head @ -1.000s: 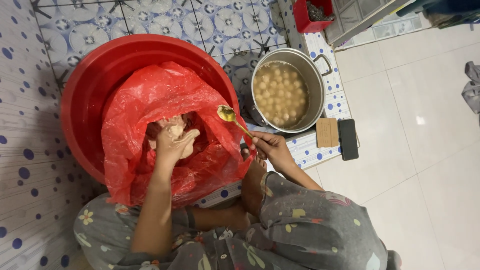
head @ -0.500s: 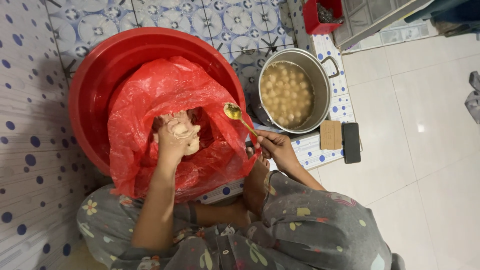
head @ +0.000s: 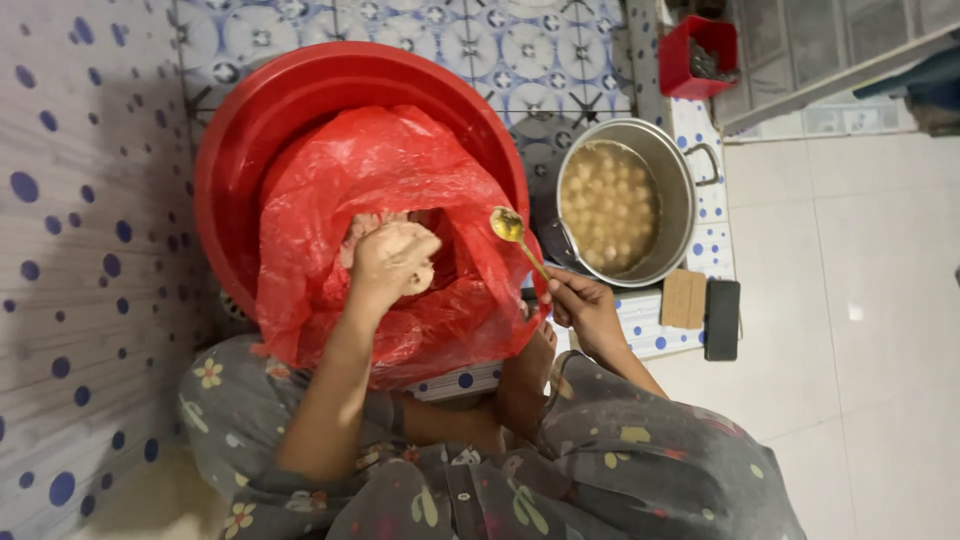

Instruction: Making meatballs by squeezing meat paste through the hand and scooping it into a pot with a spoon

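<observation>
We hold a fistful of pale paste (head: 395, 262) clenched in our left hand (head: 385, 270) inside the red bag (head: 330, 200), while our right hand (head: 585, 310) pinches the spoon (head: 520, 240), its long handle slanting bowl-first toward that nearer fist.

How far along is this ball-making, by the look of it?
Well under way: the metal pot already holds many pale balls in liquid. In hand now, the left hand squeezes paste inside the red bag in the red basin, while the right hand holds a spoon. Paste remains in the bag.
</observation>
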